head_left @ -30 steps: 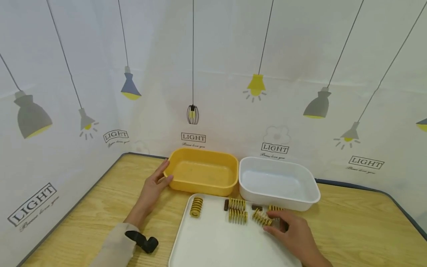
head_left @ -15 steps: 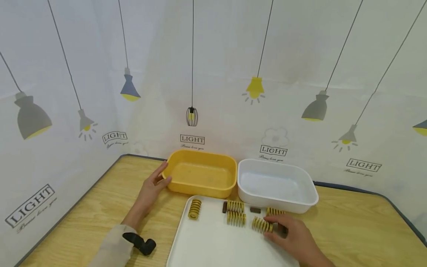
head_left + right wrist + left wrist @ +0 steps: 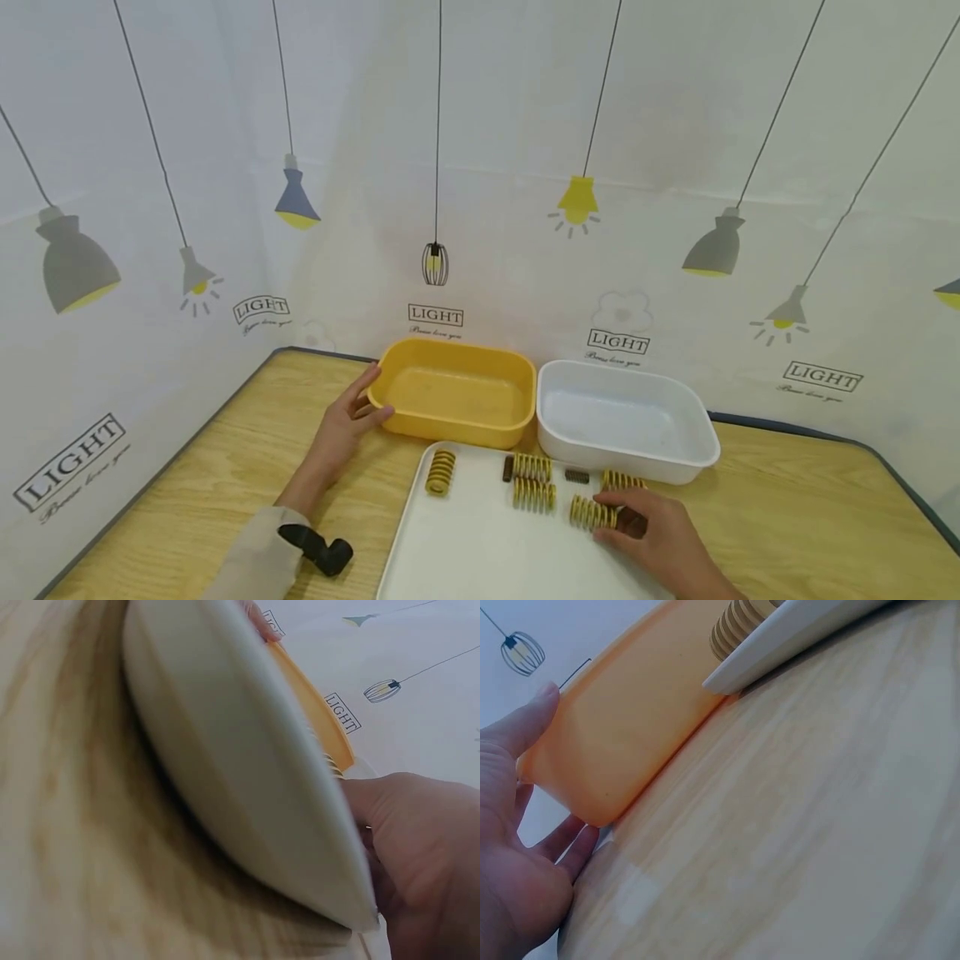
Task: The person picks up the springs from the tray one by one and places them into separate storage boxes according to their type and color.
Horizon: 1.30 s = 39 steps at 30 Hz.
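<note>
My left hand (image 3: 339,433) grips the left end of the yellow plastic bin (image 3: 450,427). In the left wrist view, its thumb (image 3: 534,720) lies against the bin's wall and the other fingers bend round the corner. My right hand (image 3: 656,533) pinches a yellow coil spring (image 3: 587,512) between thumb and index finger at the right side of the white tray (image 3: 480,558). That spring lies on its side, at or just above the tray. In the right wrist view the tray's edge hides the fingertips and the spring.
A white bin (image 3: 630,457) stands right of the yellow one. On the tray are an upright yellow spring (image 3: 440,473), paired yellow springs (image 3: 534,495), another yellow spring (image 3: 622,480) behind my right hand, and small dark springs (image 3: 577,476). A printed curtain rises behind.
The spring in my right hand has turned from slanted to nearly level and come slightly towards me. My left hand stays at the yellow bin, its thumb shifted slightly.
</note>
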Each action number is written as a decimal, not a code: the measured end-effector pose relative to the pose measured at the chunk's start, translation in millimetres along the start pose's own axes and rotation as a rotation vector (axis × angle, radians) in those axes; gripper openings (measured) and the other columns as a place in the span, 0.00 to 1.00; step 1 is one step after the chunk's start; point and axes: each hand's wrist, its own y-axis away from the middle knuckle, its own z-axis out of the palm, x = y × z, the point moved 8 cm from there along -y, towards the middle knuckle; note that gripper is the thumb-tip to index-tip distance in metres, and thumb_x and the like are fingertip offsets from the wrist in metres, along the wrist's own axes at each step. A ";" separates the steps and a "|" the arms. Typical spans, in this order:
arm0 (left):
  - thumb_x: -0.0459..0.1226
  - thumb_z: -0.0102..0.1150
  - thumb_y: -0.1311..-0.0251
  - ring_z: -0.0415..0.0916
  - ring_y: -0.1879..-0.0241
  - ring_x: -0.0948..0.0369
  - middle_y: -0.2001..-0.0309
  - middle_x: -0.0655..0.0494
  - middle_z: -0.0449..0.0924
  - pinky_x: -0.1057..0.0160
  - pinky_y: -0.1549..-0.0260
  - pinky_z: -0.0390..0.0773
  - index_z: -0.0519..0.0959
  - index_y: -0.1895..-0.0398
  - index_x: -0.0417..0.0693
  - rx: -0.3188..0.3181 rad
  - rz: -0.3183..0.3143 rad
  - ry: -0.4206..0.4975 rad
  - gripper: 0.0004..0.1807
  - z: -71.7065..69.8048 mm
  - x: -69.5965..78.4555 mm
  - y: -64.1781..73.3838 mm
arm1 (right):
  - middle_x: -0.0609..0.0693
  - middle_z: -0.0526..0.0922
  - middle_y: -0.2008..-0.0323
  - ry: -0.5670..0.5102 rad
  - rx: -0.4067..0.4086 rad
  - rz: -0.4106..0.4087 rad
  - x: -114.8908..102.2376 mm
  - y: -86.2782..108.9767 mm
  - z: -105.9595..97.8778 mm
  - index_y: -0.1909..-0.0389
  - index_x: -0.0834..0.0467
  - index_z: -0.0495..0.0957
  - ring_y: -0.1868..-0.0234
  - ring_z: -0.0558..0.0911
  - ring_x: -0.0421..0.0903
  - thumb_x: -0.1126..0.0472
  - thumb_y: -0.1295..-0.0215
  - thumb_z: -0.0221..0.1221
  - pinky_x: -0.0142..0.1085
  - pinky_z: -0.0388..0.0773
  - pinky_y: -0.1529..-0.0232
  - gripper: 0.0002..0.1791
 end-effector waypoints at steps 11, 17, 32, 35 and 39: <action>0.37 0.58 0.45 0.57 0.41 0.52 0.33 0.63 0.47 0.71 0.54 0.68 0.57 0.34 0.53 0.002 0.013 -0.007 0.35 -4.4 -15.7 -6.0 | 0.40 0.78 0.69 -0.042 0.005 0.025 1.7 -0.7 0.0 0.64 0.45 0.80 0.75 0.75 0.35 0.49 0.61 0.69 0.29 0.74 0.74 0.19; 0.42 0.60 0.47 0.59 0.42 0.54 0.33 0.65 0.48 0.71 0.54 0.68 0.58 0.34 0.56 0.014 0.031 -0.017 0.36 -7.0 -20.5 -7.2 | 0.42 0.79 0.69 -0.085 -0.008 0.056 0.3 -3.0 -2.3 0.62 0.46 0.80 0.75 0.76 0.37 0.50 0.60 0.69 0.30 0.75 0.75 0.20; 0.39 0.60 0.46 0.60 0.42 0.53 0.33 0.63 0.48 0.70 0.55 0.69 0.57 0.34 0.53 0.006 0.026 0.028 0.36 -4.4 -18.8 -6.6 | 0.41 0.80 0.69 -0.052 0.016 -0.111 -36.6 -24.6 -12.9 0.61 0.48 0.80 0.75 0.76 0.36 0.48 0.59 0.68 0.29 0.75 0.74 0.20; 0.37 0.58 0.45 0.59 0.42 0.49 0.32 0.60 0.47 0.70 0.55 0.69 0.56 0.34 0.50 0.001 0.024 0.019 0.35 -2.5 -13.4 -5.7 | 0.41 0.80 0.70 -0.049 0.013 -0.135 -45.0 -29.1 -15.6 0.61 0.49 0.80 0.75 0.76 0.36 0.48 0.58 0.67 0.29 0.75 0.74 0.20; 0.33 0.57 0.44 0.57 0.41 0.46 0.32 0.57 0.46 0.72 0.56 0.69 0.56 0.34 0.47 -0.003 0.020 0.045 0.35 -1.2 -9.8 -6.3 | 0.42 0.80 0.69 -0.073 0.015 -0.171 -56.0 -36.0 -22.6 0.61 0.51 0.80 0.74 0.77 0.36 0.49 0.56 0.67 0.29 0.76 0.74 0.20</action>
